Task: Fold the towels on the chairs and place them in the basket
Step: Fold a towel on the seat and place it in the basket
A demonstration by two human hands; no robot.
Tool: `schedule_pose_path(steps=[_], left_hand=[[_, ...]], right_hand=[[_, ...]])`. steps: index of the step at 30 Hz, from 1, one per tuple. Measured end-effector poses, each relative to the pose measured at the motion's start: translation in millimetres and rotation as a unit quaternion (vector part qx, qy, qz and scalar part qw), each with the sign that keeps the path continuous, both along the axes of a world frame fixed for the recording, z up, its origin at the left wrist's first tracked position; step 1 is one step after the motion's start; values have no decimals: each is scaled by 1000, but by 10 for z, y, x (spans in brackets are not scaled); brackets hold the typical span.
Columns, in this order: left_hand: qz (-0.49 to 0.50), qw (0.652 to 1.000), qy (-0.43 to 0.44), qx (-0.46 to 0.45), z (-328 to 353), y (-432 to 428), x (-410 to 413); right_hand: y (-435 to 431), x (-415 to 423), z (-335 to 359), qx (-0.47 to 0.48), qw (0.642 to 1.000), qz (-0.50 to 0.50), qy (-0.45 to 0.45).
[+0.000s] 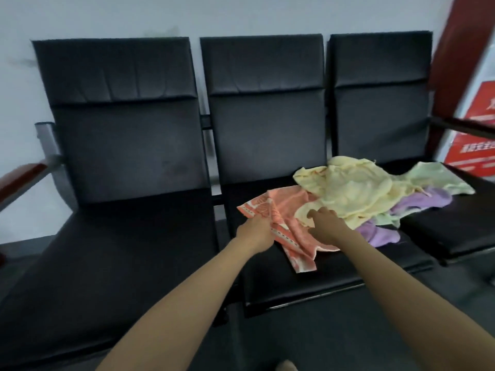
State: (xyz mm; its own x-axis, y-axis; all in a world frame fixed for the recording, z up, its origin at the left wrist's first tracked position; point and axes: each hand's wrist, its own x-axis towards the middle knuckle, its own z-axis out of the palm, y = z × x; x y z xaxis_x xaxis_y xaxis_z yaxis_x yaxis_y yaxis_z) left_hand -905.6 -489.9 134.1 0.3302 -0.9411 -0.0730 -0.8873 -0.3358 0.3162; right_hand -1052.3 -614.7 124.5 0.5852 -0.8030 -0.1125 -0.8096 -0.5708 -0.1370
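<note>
Orange towel: The orange towel lay crumpled on the middle chair seat, right of centre, with one corner trailing toward the seat's front edge.
Rest of the pile: A yellow towel overlapped the orange one's right side. A purple towel and a green towel lay beneath it, spread across the gap onto the right chair seat.
Left grip: The left grip was closed on the orange towel's left edge, the cloth bunched in its fingers.
Right grip: The right grip had its fingers curled where yellow met orange. Whether it pinched any cloth could not be told.
Basket: It was not in view.
Handling: The towels were likely light, limp and not slippery. They would sag and drag their neighbours along.
Where to hold: Two corners of one short edge seemed best, lifting the orange towel clear of the yellow one before folding.
</note>
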Motion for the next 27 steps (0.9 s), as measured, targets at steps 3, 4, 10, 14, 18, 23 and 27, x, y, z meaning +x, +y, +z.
schedule_pose_path(steps=[3,4,10,14,18,23,27], left_hand=[[-30,999,35,-6,-217,-447,-160],[-37,999,35,-11,-291,-568,-211],[-83,993,8,80,-957,-892,-252],[-84,994,-1,66,-1088,-899,-198],[-79,995,34,45,-1047,-870,-170],[5,851,489,-193,-627,-644,-145],[-62,850,475,-220,-364,-507,-138]], right_hand=[[-331,-85,-241,4,999,-46,-3],[-426,-104,-306,2,998,-58,-8],[-862,-145,-571,-57,992,-101,-43],[-952,-137,-564,-95,990,-101,-35],[-840,-112,-359,-187,936,-79,-287],[-382,-139,81,-166,887,165,-397],[-185,-195,7,22,901,108,-420]])
